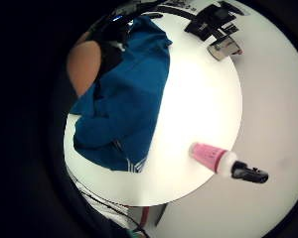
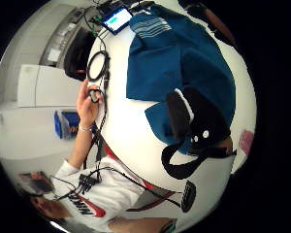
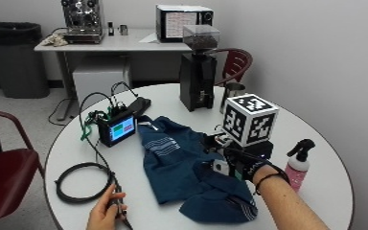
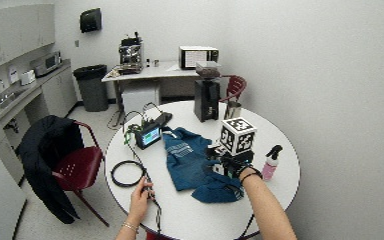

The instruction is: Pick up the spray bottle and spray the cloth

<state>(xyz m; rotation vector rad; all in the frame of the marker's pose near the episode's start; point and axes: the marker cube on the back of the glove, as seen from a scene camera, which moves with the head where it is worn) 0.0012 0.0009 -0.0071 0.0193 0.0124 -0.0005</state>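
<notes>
Hands [image 3: 238, 165] hover over cloth [image 3: 184, 177], holding nothing.

Bench clutter on your round white table [image 3: 311, 191].
Black coffee grinder [image 3: 199, 72], small lit screen [image 3: 119, 129], coiled black cable [image 3: 82, 181].

White walls, round white table [image 3: 56, 143], dark red chair [image 4: 79, 165], grey bin [image 4: 92, 85]

Round white table [image 3: 311, 191]; bearing crumpled blue cloth [image 3: 171, 167]; upright pink spray bottle with black trigger [image 3: 297, 165]; small lit screen [image 3: 119, 130]; coiled black cable [image 3: 82, 182]; black coffee grinder [image 3: 197, 72].
</notes>
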